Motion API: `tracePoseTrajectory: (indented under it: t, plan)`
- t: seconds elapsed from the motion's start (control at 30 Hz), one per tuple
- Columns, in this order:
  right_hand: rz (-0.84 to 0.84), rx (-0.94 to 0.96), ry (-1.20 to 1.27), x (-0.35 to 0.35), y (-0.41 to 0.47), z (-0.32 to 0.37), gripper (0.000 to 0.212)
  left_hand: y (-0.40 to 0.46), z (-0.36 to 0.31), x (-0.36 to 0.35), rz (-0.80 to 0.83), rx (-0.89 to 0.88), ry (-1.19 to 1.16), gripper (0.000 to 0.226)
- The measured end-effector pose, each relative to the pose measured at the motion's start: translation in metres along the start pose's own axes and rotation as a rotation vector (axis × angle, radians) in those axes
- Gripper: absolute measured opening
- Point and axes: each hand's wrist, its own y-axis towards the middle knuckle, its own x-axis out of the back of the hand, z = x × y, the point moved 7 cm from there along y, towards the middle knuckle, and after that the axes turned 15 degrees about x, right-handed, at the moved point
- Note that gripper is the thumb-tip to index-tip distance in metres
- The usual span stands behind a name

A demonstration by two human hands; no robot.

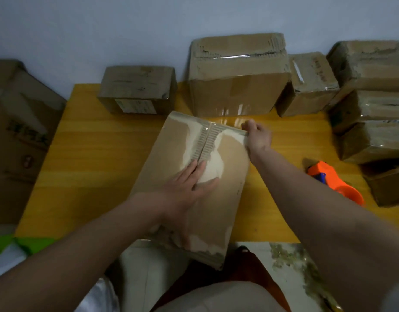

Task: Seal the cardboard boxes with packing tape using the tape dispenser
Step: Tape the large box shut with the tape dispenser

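Yellow table (99, 167), sealed boxes along wall. Central box (171, 158) overhanging near edge: left hand (189, 183) flat on seam, right hand (258, 136) pinching far corner. Tape dispenser (329, 176) idle, right. Risk: flaps parting, tape wrinkling.

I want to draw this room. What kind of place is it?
Probably a home packing spot: taped brown cardboard boxes line a yellow wooden table, with an orange plastic tape dispenser nearby.
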Motion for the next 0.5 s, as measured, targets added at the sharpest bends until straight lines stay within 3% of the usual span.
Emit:
tracePoseTrajectory:
  t: [0.1, 0.2, 0.33, 0.5]
  plan:
    - [0.189, -0.062, 0.119, -0.014, -0.012, -0.004, 0.043, -0.005, 0.006, -0.003, -0.028, 0.01, 0.006, 0.152]
    - [0.249, -0.131, 0.161, -0.013, -0.026, -0.006, 0.054, 0.001, 0.006, 0.001, -0.076, 0.053, 0.039, 0.153]
    - [0.441, -0.011, 0.093, -0.005, -0.061, 0.003, 0.041, 0.011, 0.002, 0.009, -0.102, 0.121, -0.039, 0.151]
    - [0.553, 0.119, -0.085, 0.001, -0.082, 0.012, 0.057, 0.028, -0.014, 0.022, -0.089, 0.319, -0.26, 0.146]
